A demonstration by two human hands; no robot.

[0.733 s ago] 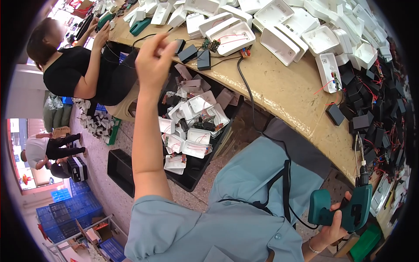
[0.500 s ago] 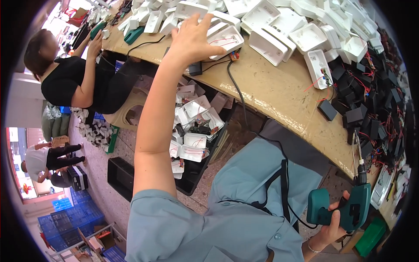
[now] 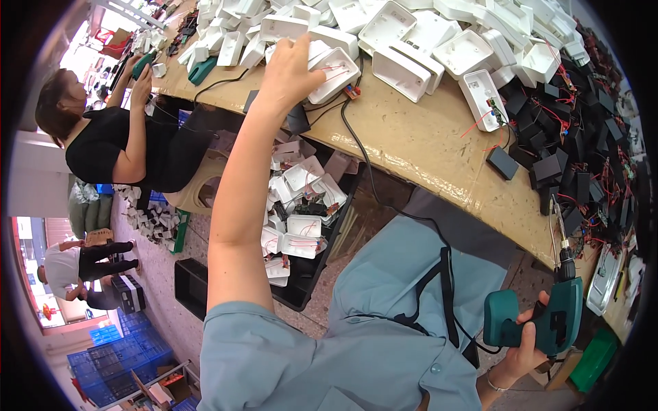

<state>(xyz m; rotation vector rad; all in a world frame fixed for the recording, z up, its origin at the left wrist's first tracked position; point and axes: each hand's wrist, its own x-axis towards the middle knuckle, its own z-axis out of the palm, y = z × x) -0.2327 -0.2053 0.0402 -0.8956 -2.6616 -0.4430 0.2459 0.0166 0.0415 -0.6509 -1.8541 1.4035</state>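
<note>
My left arm stretches over the workbench to the pile of white plastic cases. The left hand (image 3: 291,77) has its fingers curled over the edge of an open white case (image 3: 334,77) with thin red wires inside, the thumb against its near side. Its fingertips are partly hidden among the neighbouring cases. Low on the right, my right hand (image 3: 524,349) is wrapped round the grip of a green cordless screwdriver (image 3: 563,318). Its long bit (image 3: 561,222) points up, beside the bench's edge and the heap of black parts.
Black boxes with red wires (image 3: 548,168) heap at the bench's (image 3: 411,154) right. A black cable (image 3: 367,161) hangs over its edge. Below stands a black crate (image 3: 298,298) of wired white cases. A co-worker (image 3: 103,137) sits at left, and another person (image 3: 62,270) is farther back.
My left hand has drawn its spread fingers and thumb in onto the white case. The right hand keeps the screwdriver in nearly the same place. The whole view has shifted slightly.
</note>
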